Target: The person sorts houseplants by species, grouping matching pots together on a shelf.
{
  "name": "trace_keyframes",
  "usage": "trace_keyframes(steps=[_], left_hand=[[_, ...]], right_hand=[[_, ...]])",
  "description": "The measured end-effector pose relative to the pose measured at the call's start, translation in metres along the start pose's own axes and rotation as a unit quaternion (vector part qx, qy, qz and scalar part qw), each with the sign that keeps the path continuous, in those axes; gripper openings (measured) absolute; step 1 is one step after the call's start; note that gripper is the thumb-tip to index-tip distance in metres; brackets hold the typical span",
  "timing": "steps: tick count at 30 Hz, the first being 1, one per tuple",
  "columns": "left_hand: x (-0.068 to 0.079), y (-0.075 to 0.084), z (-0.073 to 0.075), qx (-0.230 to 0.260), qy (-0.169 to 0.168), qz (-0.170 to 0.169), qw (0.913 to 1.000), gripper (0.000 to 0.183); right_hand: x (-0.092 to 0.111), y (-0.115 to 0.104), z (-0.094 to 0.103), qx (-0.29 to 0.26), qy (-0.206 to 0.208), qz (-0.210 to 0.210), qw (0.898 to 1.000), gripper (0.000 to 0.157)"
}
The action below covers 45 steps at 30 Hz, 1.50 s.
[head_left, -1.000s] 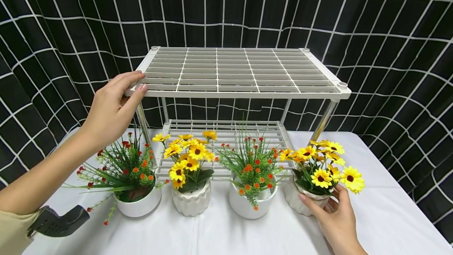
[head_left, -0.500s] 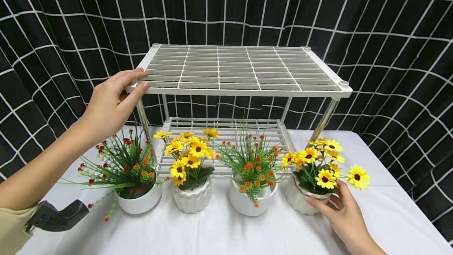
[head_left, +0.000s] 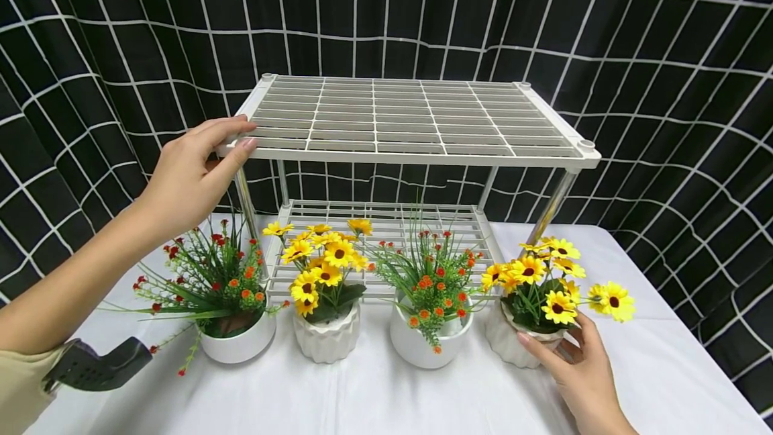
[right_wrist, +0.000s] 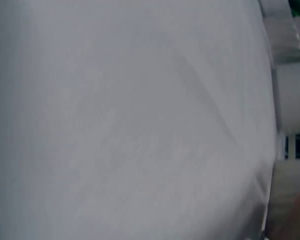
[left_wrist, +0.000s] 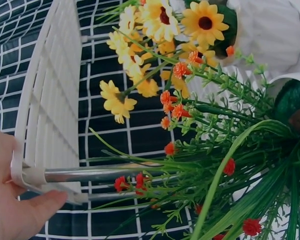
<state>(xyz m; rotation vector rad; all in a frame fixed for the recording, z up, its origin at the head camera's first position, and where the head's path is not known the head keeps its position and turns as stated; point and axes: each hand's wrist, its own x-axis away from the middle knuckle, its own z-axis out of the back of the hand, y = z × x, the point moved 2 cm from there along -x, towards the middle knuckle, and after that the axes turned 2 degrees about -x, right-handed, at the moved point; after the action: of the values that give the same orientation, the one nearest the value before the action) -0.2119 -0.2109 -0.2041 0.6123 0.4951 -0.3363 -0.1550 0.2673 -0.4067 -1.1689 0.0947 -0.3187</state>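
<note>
At the front left corner of a white two-tier wire shelf rack [head_left: 410,158], my left hand [head_left: 190,180] grips the upper tier, fingers above and thumb at the front edge. The left wrist view shows this hand [left_wrist: 20,205] around the corner, over a metal post [left_wrist: 100,174]. My right hand [head_left: 582,374] holds the rightmost white ridged flowerpot [head_left: 507,341], thumb on its front and fingers behind its right side. Yellow daisy-like flowers [head_left: 528,268] rise from that pot, which stands on the table. In the right wrist view, only a bit of hand shows beside the pot [right_wrist: 285,195].
Left of the held pot, in a row, stand a smooth white pot with orange-red flowers [head_left: 429,348], a ridged pot with yellow flowers [head_left: 329,344] and a white pot with red flowers [head_left: 238,348]. The lower tier [head_left: 386,213] lies behind them. White cloth [head_left: 374,408] covers the table.
My right hand has shifted slightly right at the pot, and the outer yellow bloom beside it has swung right. My left hand keeps its grip on the rack corner.
</note>
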Motion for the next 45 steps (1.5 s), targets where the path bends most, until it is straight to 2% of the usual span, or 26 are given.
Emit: trace_keyframes(steps=[3,8,14,18,23,27,37,41,45], left_hand=[[0.001,0.0,0.001,-0.001,-0.002,0.003,1.0,0.044],[0.001,-0.001,0.003,0.001,-0.001,0.005,1.0,0.044],[0.001,-0.001,0.003,0.001,0.003,0.004,1.0,0.044],[0.001,-0.002,0.004,-0.002,0.007,0.001,1.0,0.043],[0.001,-0.002,0.004,-0.006,0.012,-0.009,0.9999,0.043],[0.0,-0.002,0.005,-0.016,0.008,-0.012,0.9998,0.043],[-0.002,0.0,0.007,-0.056,-0.018,-0.023,0.998,0.047],[-0.002,-0.001,0.007,-0.061,-0.014,-0.03,0.9976,0.047],[-0.002,-0.002,0.004,-0.044,0.003,-0.034,0.9985,0.047]], right_hand=[[0.004,-0.007,-0.011,-0.026,0.047,-0.01,0.999,0.101],[0.007,-0.011,-0.023,-0.05,0.097,0.001,0.994,0.097],[0.006,-0.012,-0.026,-0.055,0.117,0.013,0.991,0.097],[0.007,-0.013,-0.025,-0.035,0.126,0.019,0.991,0.095],[0.009,-0.015,-0.022,-0.012,0.141,0.055,0.988,0.088],[0.01,-0.021,-0.015,-0.013,0.137,0.073,0.988,0.085],[0.013,-0.043,0.012,-0.007,0.082,0.033,0.996,0.083],[0.013,-0.05,0.024,0.007,0.066,0.02,0.998,0.087],[0.011,-0.057,0.036,0.024,0.051,0.011,0.998,0.094]])
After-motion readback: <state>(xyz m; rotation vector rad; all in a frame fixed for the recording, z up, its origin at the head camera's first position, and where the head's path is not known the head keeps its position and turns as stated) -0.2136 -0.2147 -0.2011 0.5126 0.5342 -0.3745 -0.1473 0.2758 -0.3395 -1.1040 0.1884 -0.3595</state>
